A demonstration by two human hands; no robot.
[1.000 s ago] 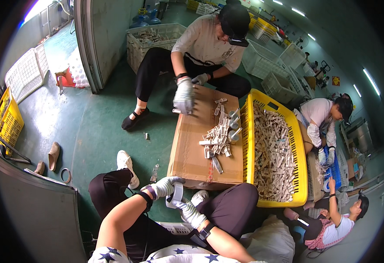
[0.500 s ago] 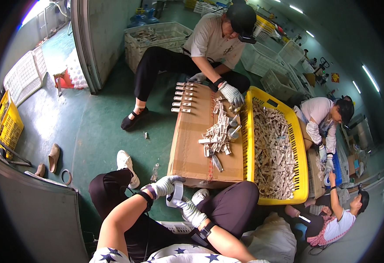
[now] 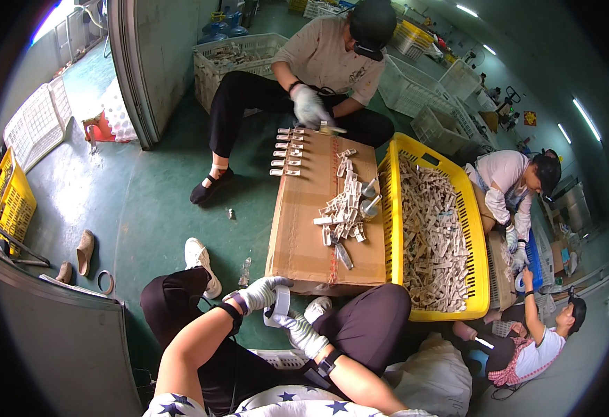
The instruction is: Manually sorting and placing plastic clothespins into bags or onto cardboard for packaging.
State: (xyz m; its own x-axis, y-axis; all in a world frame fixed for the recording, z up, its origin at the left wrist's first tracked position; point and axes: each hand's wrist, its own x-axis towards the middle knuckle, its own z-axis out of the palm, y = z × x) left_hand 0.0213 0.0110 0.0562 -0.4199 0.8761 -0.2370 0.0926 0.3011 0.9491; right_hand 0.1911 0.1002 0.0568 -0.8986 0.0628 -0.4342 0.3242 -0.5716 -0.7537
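Observation:
My left hand (image 3: 261,293) and my right hand (image 3: 304,333), both in white gloves, hold a roll of clear tape (image 3: 278,307) between them, low over my lap. Just beyond stands a large cardboard box (image 3: 304,229) with a loose pile of small grey-white parts (image 3: 342,208) on its top. A neat row of the same parts (image 3: 289,149) lies at the box's far left. Across the box sits a person in a black cap, whose gloved hand (image 3: 309,108) is at the far edge holding a part.
A yellow crate (image 3: 392,208) full of the same parts stands right of the box. White crates (image 3: 235,59) stand behind the person opposite. Two more people work at the right. A white shoe (image 3: 196,256), a sandal (image 3: 85,251) and a tape ring (image 3: 104,281) lie on the green floor.
The person opposite has drawn their gloved hand from the pile back to the box's far edge, leaving a row of parts laid out. My hands have stayed on the tape roll.

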